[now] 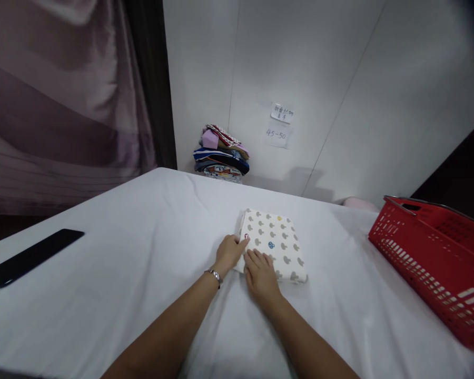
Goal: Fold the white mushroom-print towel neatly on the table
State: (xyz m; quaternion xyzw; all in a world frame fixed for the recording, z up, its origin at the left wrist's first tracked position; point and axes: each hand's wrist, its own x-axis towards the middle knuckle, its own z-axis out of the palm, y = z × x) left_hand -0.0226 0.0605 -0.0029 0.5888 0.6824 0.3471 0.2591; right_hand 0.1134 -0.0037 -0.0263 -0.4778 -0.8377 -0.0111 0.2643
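A folded white cloth (274, 245) lies on the white-covered table, printed with grey mushroom-like shapes and a few red, blue and yellow ones. My left hand (229, 252) is at its left edge, thumb on top and the other fingers curled along the side, partly hidden; it seems to pinch the edge. A silver bracelet or watch (215, 276) circles that wrist. Flat on the cloth's near left part rests my right hand (260, 273), fingers stretched out and close together.
To the right stands a red plastic basket (426, 258) with slotted walls. A dark flat object (33, 258) lies at the left. Behind the table's far edge rises a stack of folded fabrics (221, 152). Paper signs (277, 135) hang on the wall; a curtain (63, 105) hangs left.
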